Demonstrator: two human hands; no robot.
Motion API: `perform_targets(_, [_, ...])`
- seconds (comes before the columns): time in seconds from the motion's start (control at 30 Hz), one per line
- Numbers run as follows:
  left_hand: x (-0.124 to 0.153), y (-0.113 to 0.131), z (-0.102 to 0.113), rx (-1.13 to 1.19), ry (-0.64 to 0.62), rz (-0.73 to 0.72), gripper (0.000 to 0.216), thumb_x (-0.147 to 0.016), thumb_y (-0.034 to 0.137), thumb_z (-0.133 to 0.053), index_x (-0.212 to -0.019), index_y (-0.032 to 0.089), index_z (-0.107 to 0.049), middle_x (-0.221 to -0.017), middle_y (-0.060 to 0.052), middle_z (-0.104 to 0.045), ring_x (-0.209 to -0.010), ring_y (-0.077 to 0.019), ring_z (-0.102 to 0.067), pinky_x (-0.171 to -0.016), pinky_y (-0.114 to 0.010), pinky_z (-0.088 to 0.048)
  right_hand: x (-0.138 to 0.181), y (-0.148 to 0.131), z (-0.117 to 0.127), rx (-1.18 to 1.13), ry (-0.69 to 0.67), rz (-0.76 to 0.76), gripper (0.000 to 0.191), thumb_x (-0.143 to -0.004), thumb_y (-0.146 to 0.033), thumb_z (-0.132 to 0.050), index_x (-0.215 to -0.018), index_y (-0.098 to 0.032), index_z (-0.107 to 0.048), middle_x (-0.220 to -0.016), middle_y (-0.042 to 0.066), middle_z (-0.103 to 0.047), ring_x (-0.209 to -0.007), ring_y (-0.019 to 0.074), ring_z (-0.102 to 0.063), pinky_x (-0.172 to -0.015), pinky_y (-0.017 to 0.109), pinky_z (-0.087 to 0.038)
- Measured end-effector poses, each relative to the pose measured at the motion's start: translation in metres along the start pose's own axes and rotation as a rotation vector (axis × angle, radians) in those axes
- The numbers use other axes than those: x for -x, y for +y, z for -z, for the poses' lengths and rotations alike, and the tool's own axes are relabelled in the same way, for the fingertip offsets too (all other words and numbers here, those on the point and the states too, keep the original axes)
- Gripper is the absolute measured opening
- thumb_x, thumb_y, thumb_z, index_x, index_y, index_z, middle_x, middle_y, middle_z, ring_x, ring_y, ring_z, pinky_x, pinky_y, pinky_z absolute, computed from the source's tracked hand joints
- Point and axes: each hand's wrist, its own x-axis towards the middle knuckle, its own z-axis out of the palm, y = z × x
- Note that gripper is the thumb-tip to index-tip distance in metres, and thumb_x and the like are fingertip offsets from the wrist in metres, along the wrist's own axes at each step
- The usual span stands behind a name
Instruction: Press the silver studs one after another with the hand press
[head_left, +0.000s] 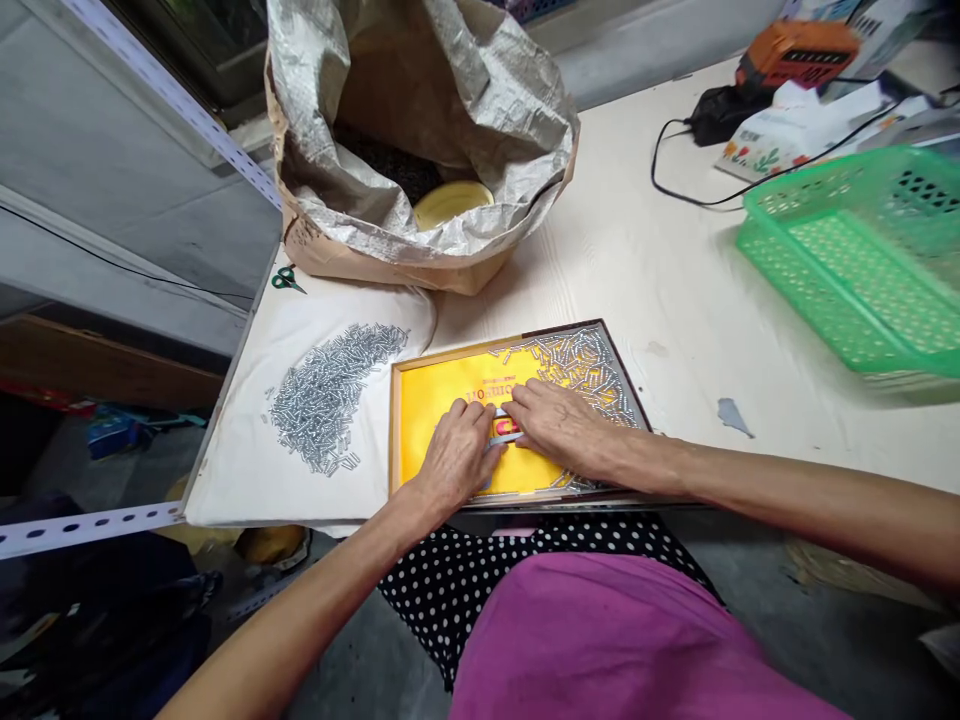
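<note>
My left hand [462, 446] and my right hand [559, 425] meet over a shallow wooden-framed tray [396, 420] with a yellow printed base. Their fingers are bent around a small piece with pale grey edges and a pink-red middle [508, 427]; its kind is not clear, and the fingers partly cover it. Many short silver metal pins [581, 360] lie in the tray's right part, some beneath my right hand and wrist. Left of the tray, a heap of similar pins [326, 400] rests on a white cloth [232, 440].
Behind the tray stands a large open sack [390, 262] with a yellow bowl [454, 203] and dark contents inside. Green-handled scissors [286, 279] lie at the left. On the right are a green plastic basket [814, 290], a black cable [660, 180] and an orange box [799, 52].
</note>
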Motion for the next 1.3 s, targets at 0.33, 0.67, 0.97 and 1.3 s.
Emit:
perform_targets(0.33, [0.009, 0.001, -0.009, 0.018, 0.102, 0.050, 0.031, -0.094, 0.029, -0.060, -0.122, 0.015, -0.060, -0.118, -0.014, -0.065, -0.109, -0.0286, -0.057, -0.092, -0.045, -0.052, -0.008, 0.008, 0.007, -0.052, -0.059, 0.009, 0.027, -0.092, -0.032, -0.065, -0.108, -0.011, -0.065, -0.105, 0.013, -0.067, -0.096, 0.0251, -0.055, -0.079, 0.034, -0.041])
perform_targets(0.67, [0.029, 0.046, -0.020, -0.087, 0.142, -0.055, 0.020, -0.101, 0.018, -0.044, -0.106, 0.017, -0.063, -0.103, -0.010, -0.067, -0.095, -0.0239, -0.058, -0.082, -0.037, -0.053, -0.029, 0.027, 0.011, 0.067, 0.049, 0.103, 0.019, -0.098, -0.016, -0.047, -0.098, -0.018, -0.065, -0.096, 0.010, -0.065, -0.091, 0.0238, -0.050, -0.078, 0.035, -0.032])
perform_targets(0.97, [0.026, 0.036, 0.021, 0.142, 0.542, -0.017, 0.029, -0.102, 0.020, -0.043, -0.124, 0.017, -0.062, -0.113, -0.011, -0.068, -0.106, -0.0220, -0.061, -0.094, -0.037, -0.052, 0.025, 0.073, 0.019, 0.015, 0.270, -0.082, 0.029, -0.101, -0.021, -0.032, -0.106, -0.017, -0.060, -0.093, 0.010, -0.064, -0.090, 0.0254, -0.056, -0.080, 0.040, -0.037])
perform_targets(1.3, [0.056, -0.100, 0.035, 0.260, 0.649, 0.697, 0.022, -0.092, 0.022, -0.055, -0.091, 0.014, -0.075, -0.092, -0.010, -0.072, -0.089, -0.0233, -0.067, -0.085, -0.034, -0.050, 0.039, 0.081, 0.024, 0.016, 0.429, -0.092, 0.024, -0.101, -0.024, -0.037, -0.110, -0.020, -0.059, -0.097, 0.013, -0.066, -0.092, 0.0297, -0.058, -0.080, 0.044, -0.039])
